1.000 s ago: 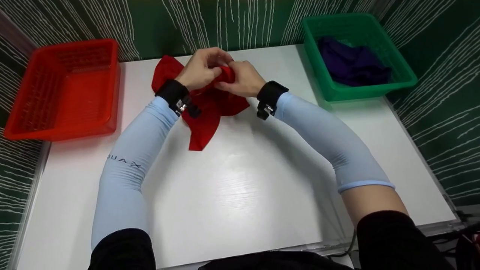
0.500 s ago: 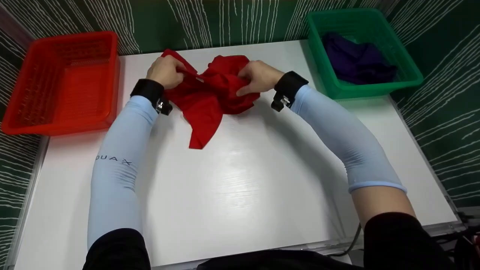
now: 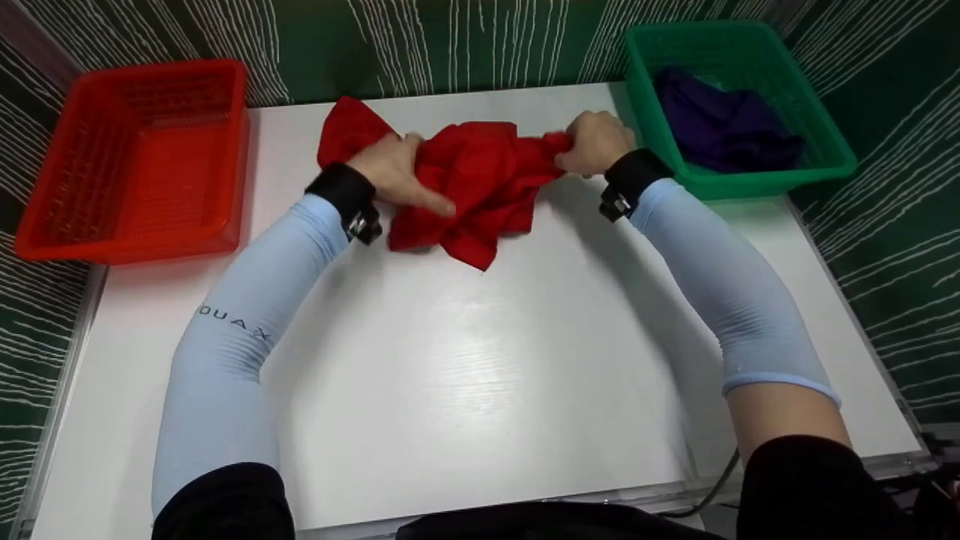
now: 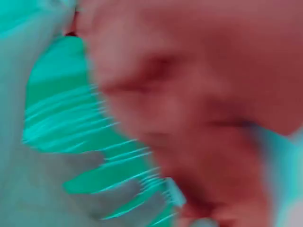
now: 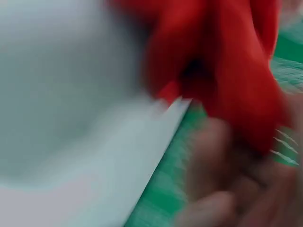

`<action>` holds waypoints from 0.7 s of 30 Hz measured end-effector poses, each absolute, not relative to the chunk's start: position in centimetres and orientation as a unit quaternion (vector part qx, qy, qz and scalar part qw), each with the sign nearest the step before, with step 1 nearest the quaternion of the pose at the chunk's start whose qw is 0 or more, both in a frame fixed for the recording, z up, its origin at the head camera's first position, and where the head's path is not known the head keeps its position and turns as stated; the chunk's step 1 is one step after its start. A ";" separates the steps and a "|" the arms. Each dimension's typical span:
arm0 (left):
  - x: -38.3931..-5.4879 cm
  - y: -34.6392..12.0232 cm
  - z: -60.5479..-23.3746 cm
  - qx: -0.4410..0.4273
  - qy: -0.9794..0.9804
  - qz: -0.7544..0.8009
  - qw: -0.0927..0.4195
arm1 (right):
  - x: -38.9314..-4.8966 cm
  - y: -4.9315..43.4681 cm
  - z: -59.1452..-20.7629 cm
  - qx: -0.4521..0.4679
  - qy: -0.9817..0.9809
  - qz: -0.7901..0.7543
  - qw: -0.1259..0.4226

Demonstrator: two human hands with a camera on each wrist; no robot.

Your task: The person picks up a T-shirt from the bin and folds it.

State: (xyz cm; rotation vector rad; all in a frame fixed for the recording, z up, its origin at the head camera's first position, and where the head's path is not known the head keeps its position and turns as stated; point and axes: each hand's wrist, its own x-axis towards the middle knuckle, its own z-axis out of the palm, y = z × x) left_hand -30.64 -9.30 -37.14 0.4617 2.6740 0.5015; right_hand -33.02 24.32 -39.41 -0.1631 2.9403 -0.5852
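Note:
A crumpled red cloth (image 3: 480, 187) lies across the far middle of the white table, several corners sticking out. At its right end my right hand (image 3: 598, 142) grips a gathered bunch of it, fingers curled in. The right wrist view, blurred, has the red fabric (image 5: 222, 71) hanging in folds down to those fingers (image 5: 213, 146). My left hand (image 3: 394, 172) is over the cloth's left part, thumb stretched out to the right and fingers spread. In the left wrist view my hand (image 4: 189, 94) fills much of the frame, blurred.
A red plastic basket (image 3: 232, 165) stands at the back left. At the back right is a green basket (image 3: 757, 184) with a purple cloth (image 3: 724, 124) inside. A green wall with white streaks (image 3: 420, 45) rises behind the table (image 3: 465, 405).
My right hand has drawn part of the red cloth to the right, toward the green basket. My left hand went left with a corner, let go, and has come back over the cloth.

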 end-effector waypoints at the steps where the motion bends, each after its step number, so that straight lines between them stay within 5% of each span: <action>1: -30.1 -9.3 -38.5 0.170 0.956 0.133 0.199 | -32.9 24.7 -39.8 -0.060 0.987 -0.127 0.079; 7: -28.9 -9.9 -41.4 0.224 0.958 0.093 0.152 | -32.6 21.7 -41.3 -0.209 0.973 -0.097 0.029; 13: -29.0 -11.1 -38.6 0.246 0.931 0.158 0.216 | -32.1 18.4 -42.4 -0.373 0.922 -0.105 0.015; 17: -28.0 -11.4 -37.7 0.190 0.917 0.154 0.315 | -31.6 17.4 -42.2 -0.393 0.902 -0.169 0.057; 21: -27.0 -10.9 -38.8 0.187 0.922 0.093 0.327 | -31.4 17.0 -40.3 -0.352 0.871 -0.306 0.158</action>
